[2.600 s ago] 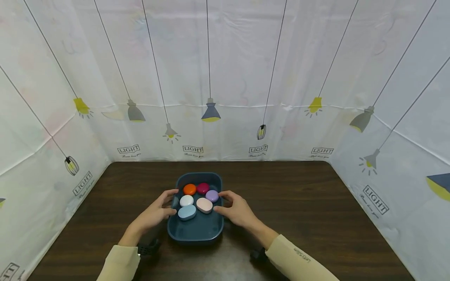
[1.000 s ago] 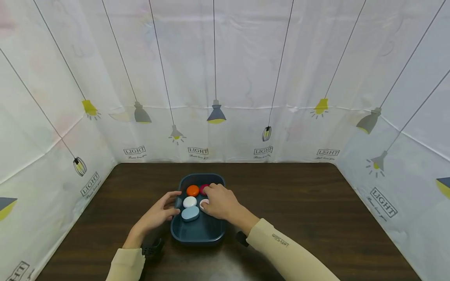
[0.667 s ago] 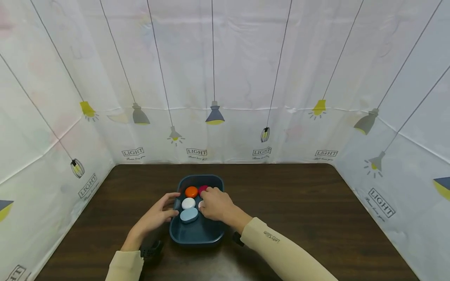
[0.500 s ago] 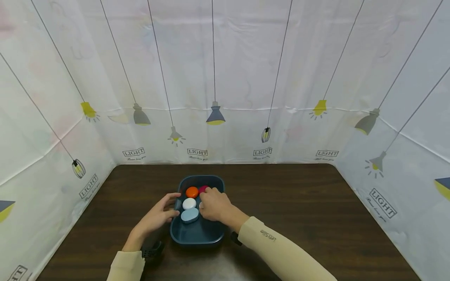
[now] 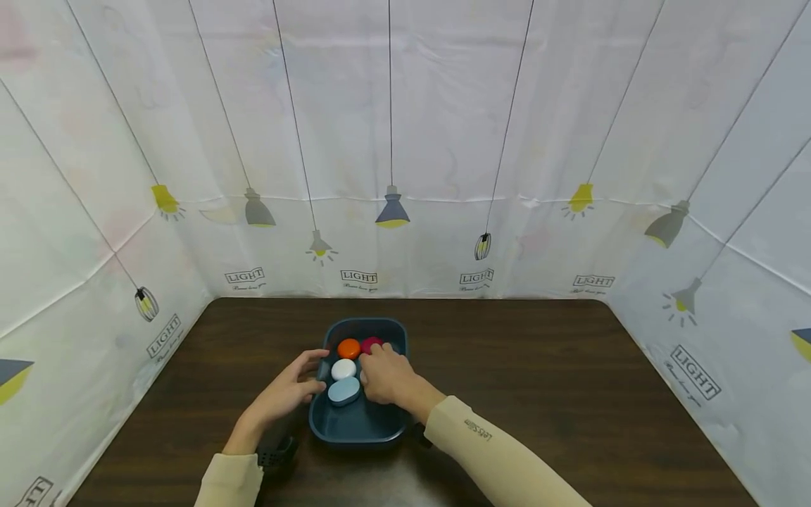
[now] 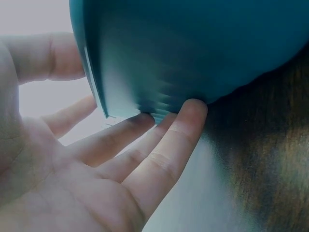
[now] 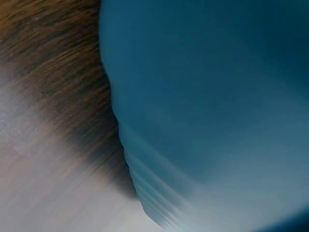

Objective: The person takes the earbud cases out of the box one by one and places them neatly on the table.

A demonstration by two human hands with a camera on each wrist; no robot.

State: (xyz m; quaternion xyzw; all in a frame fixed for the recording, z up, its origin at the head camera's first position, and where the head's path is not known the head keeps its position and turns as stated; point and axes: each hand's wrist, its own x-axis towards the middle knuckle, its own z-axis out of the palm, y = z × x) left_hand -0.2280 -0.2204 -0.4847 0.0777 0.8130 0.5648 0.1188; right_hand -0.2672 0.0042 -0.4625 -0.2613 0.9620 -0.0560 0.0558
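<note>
A dark blue plastic bin stands on the table, holding several smooth pebble-shaped blocks. I see an orange block, a crimson block, a white block and a light blue block. My left hand touches the bin's left side; in the left wrist view its nearly straight fingers lie against the outer wall. My right hand reaches inside the bin's right half, fingers bent downward. Beneath it the pale pink and lilac blocks are hidden, so its grasp cannot be seen.
Dark wood table surrounds the bin. A white curtain printed with lamps hangs along the back and both sides. The right wrist view shows mostly the bin's outer wall.
My right hand has left the bin's right rim and gone in over the pale pink and lilac blocks, covering both. My left hand keeps its place at the left side.
</note>
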